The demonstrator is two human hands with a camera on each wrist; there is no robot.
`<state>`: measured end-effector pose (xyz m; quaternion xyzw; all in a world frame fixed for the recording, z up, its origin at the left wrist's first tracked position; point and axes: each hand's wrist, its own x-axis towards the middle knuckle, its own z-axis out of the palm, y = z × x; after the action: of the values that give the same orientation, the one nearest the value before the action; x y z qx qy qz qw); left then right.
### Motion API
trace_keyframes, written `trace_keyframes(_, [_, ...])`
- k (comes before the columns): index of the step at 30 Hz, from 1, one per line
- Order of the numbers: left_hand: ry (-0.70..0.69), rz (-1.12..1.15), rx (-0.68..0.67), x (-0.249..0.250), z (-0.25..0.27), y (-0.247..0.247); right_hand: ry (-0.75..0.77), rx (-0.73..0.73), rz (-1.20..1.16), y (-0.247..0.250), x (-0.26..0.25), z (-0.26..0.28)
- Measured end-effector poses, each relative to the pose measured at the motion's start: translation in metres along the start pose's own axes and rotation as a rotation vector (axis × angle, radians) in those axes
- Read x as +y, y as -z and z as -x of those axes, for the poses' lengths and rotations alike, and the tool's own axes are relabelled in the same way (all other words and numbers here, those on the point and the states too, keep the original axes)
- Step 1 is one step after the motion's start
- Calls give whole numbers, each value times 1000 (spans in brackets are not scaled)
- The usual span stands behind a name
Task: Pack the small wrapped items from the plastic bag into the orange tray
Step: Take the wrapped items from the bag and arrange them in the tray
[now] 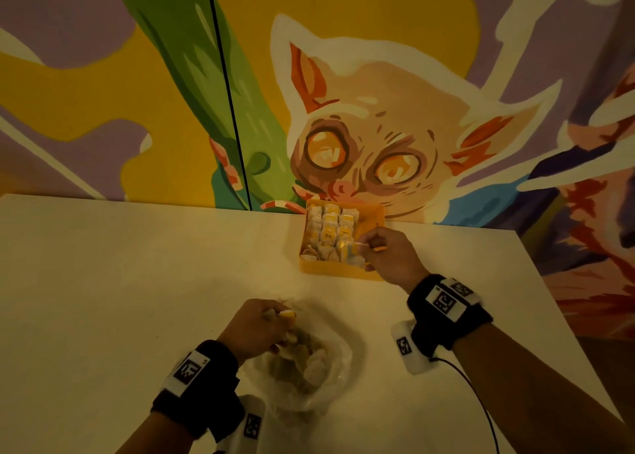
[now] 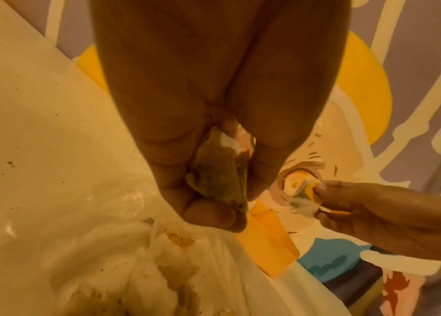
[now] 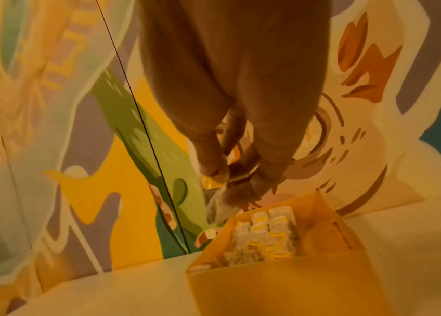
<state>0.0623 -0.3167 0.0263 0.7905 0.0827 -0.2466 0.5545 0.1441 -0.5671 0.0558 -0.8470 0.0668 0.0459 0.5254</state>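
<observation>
— Head view: from above, looking forward and down over the pale tabletop [image 1: 137, 282] toward the painted cat mural wall [image 1: 378, 127].

— Wrist views?

— Close, along the fingers. Left: over the crumpled clear plastic bag [image 2: 106, 267]. Right: above the square orange plastic tray [image 3: 281, 286].

— Shared?

— Tray and mural, in all three.
</observation>
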Motion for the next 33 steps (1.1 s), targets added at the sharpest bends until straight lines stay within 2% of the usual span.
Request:
trace_keyframes(7, [-28, -104, -45, 6, -17, -1, -98, 19, 345, -9, 17, -49])
trace_keyframes(13, [-19, -64, -28, 8, -25, 0, -180, -168, 482, -28, 32, -75])
trace_keyframes(18, [-3, -30, -33, 6, -26, 0, -225, -268, 637, -38, 36, -89])
trace_keyframes(23, [8, -44, -49, 2, -23, -1, -258, -251, 619, -40, 36, -97])
trace_keyframes(27, [21, -46, -42, 1, -23, 0, -294, -190, 518, -37, 38, -100])
trace_keyframes(30, [15, -33, -43, 3, -20, -1, -276, -234, 512, -34, 40, -96])
trace_keyframes(33, [7, 9, -47, 5, -17, -1, -245, -213, 492, -30, 35, -86])
